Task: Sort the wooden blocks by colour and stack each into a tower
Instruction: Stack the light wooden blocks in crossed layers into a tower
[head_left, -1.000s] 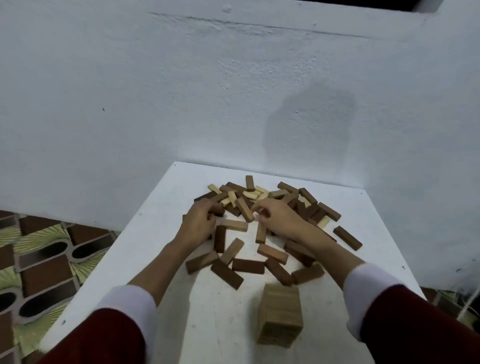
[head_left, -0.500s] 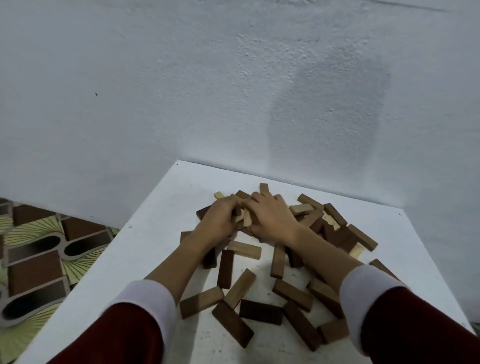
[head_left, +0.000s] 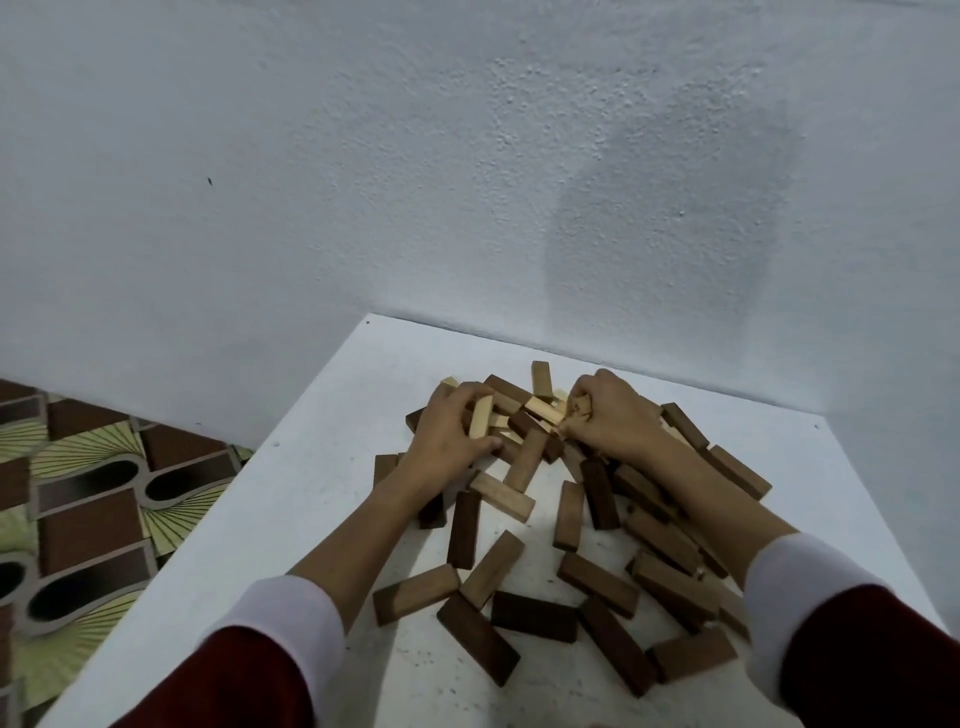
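Note:
A loose heap of wooden blocks lies on the white table (head_left: 322, 467): dark brown ones such as the block (head_left: 478, 638) near the front, mid-brown ones like the block (head_left: 492, 569), and pale ones at the back. My left hand (head_left: 447, 434) grips a pale block (head_left: 481, 415) at the far left of the heap. My right hand (head_left: 610, 415) is curled over the back of the pile, its fingers pinching a pale block (head_left: 581, 405). The stacked tower is out of frame.
The table's far edge meets a white wall (head_left: 467, 182). Its left edge drops to a patterned tiled floor (head_left: 78, 493). Bare tabletop lies to the left of the heap and along the front left.
The view has tilted up, so the mid-brown stack at the front dropped out of frame. Both hands reached further back into the heap; the left hand now holds a pale block.

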